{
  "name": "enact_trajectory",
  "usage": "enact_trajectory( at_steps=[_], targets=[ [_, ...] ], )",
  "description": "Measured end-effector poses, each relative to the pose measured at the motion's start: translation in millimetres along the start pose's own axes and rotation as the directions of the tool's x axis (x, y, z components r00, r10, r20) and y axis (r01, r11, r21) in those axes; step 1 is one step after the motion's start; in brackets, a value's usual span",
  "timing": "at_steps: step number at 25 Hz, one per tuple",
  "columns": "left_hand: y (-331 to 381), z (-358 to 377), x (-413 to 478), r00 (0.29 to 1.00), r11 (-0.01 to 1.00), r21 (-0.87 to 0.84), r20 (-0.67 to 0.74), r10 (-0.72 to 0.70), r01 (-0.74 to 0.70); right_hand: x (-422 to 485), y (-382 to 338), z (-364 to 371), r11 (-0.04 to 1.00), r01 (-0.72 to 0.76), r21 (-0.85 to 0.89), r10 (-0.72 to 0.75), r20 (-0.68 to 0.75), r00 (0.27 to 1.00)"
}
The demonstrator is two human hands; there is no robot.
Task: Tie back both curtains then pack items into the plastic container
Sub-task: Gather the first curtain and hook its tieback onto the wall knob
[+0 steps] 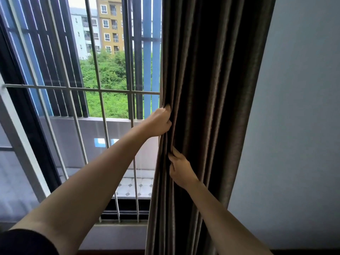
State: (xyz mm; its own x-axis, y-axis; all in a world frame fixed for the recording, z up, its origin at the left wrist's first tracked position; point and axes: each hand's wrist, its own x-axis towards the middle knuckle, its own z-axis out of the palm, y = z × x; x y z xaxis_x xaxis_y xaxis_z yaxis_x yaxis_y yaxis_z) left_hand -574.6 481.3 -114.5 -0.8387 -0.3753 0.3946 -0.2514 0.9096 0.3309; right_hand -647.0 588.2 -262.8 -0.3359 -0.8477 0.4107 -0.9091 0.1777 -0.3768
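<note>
Curtain (211,89), dark brown and gathered into deep vertical folds, hangs between the window and the pale wall (298,126). My left hand (160,124) grips its window-side edge with fingers curled into the pleats, while my right hand (179,168), just below it, pinches a fold along the same edge. Behind my outstretched left arm a white window grille (82,89) stands in front of a dark window frame, with a tiled balcony floor (128,188) low down and green trees (110,74) and apartment blocks (110,24) beyond.
</note>
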Motion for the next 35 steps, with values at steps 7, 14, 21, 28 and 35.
enact_trajectory(
  at_steps=[7,14,21,28,35],
  targets=[
    [13.9,9.0,-1.1,0.999,0.999,-0.040,-0.038,-0.013,0.011,-3.9,-3.9,-11.1,0.999,0.006,-0.034,-0.006,-0.007,1.000],
    [9.6,7.8,-8.2,0.996,0.999,-0.030,-0.085,0.035,-0.038,10.5,-5.2,-61.3,0.982,-0.157,0.105,0.188,-0.640,0.745],
    [8.4,9.7,-4.1,0.996,1.000,-0.015,-0.091,0.022,-0.024,13.1,12.7,-34.9,0.991,-0.125,0.042,0.131,-0.193,0.972],
    [15.0,14.6,3.3,0.997,0.999,-0.032,-0.080,0.009,-0.012,-8.9,27.4,-5.3,0.999,-0.031,0.044,0.030,0.031,0.999],
    [33.0,24.3,2.1,0.991,0.999,-0.039,-0.129,-0.030,0.026,-17.5,10.4,-19.1,0.996,-0.072,0.049,0.056,0.262,0.963]
  ],
)
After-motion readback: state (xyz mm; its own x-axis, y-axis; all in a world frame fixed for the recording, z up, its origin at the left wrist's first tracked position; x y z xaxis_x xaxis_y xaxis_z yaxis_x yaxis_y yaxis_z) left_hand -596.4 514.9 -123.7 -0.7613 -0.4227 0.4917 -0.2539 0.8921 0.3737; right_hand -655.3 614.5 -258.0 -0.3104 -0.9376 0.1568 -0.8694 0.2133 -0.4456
